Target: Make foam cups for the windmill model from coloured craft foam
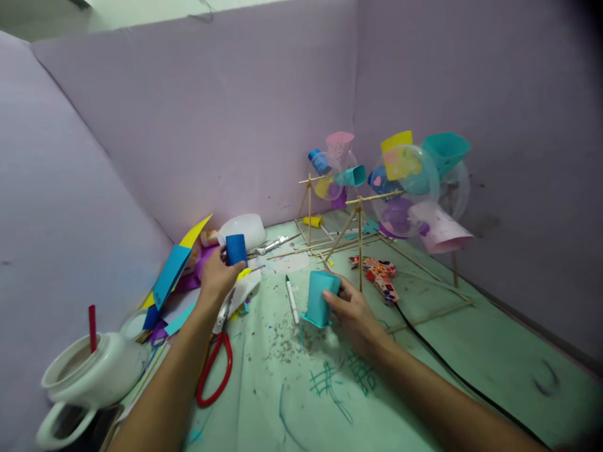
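Note:
My right hand (352, 309) is closed around a teal paper cup (321, 300), its flared edge down close to the green table cover. On the left, my left hand (219, 274) grips a small blue paper tube (236, 249) between thumb and fingers. Scissors with red handles (227, 370) lie beneath and beside my left forearm. Between the hands rests a white marker (292, 300) with a dark tip. Just beyond my right hand lies a glue gun (379, 276) covered in a colourful pattern, its black cord running toward the lower right.
Two stick frames carry clear plastic wheels with coloured paper cups, a nearer wheel (405, 191) and a farther wheel (328, 176). A white pot (97, 364) holding a red stick stands lower left. Folded coloured paper (171, 275) is piled along the left wall. A white wall encloses the back.

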Motion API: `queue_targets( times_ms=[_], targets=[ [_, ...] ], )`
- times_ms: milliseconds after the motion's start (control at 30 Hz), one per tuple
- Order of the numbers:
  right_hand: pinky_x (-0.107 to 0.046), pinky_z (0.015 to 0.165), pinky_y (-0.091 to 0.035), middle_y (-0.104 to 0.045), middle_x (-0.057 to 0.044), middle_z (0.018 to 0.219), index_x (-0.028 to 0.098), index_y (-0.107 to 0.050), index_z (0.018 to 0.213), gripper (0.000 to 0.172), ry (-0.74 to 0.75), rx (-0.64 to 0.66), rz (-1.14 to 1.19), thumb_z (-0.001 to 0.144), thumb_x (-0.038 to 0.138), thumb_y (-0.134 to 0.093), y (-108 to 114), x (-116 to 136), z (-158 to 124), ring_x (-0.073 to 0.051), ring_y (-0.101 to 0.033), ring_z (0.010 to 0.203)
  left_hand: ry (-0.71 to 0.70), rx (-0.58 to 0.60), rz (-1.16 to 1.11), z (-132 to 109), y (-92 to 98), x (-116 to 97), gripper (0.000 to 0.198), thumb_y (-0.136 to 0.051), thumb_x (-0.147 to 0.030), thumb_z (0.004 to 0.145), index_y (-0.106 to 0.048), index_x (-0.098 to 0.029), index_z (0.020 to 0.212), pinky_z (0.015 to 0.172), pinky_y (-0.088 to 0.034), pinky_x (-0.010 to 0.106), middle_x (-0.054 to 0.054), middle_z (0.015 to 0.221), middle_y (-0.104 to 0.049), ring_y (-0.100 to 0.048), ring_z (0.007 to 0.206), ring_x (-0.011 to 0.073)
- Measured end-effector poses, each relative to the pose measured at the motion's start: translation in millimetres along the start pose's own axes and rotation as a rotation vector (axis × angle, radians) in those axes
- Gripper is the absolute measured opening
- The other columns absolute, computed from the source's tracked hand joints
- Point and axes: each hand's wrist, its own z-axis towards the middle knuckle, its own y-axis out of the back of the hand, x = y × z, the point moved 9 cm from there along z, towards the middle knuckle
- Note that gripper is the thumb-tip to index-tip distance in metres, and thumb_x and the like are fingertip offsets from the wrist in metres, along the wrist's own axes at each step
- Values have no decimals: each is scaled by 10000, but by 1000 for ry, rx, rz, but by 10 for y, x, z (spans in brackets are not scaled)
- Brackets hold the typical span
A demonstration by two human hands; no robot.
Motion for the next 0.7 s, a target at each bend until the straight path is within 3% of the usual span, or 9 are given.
queue_targets(
  times_ms=[133, 267, 433, 600, 700],
  targets=[
    [-328, 743, -532, -708, -62, 861, 159, -611, 981, 285, -263, 44, 213, 743, 306, -668, -112, -179, -37, -199, -670, 790, 122, 184, -521, -640, -163, 56, 444, -614, -322, 664, -592, -151, 1073, 686, -526, 340, 82, 1042, -653, -631, 912, 248],
    [-301, 738, -547, -713, -95, 793, 92, -608, 968, 257, -427, 112, 328, 887, 312, -505, -209, -337, -73, -174, -687, 736, 276, 212, -829, -1067, -251, 237, 276, -631, -309, 635, -629, -172, 875, 617, -529, 308, 59, 957, -657, -623, 834, 203],
    [-305, 722, -561, -705, -79, 785, 105, -592, 958, 252, -412, 115, 329, 914, 326, -480, -163, -401, -18, -175, -690, 741, 429, 199, -1122, -1199, -397, 378, 317, -732, -159, 559, -639, -173, 861, 579, -508, 243, 11, 882, -636, -590, 749, 143],
    [-290, 728, -558, -699, -90, 831, 106, -592, 960, 277, -367, 116, 269, 887, 364, -525, -151, -373, -16, -172, -686, 764, 398, 256, -1092, -1225, -463, 303, 493, -791, -182, 507, -614, -166, 967, 589, -490, 219, -6, 873, -647, -594, 743, 135],
    [-314, 712, -557, -700, -79, 807, 121, -596, 953, 272, -337, 117, 190, 848, 372, -583, -177, -326, -68, -182, -683, 736, 324, 279, -1024, -1213, -440, 250, 582, -812, -221, 483, -600, -137, 1018, 669, -502, 250, 31, 910, -682, -623, 795, 173]
  ],
)
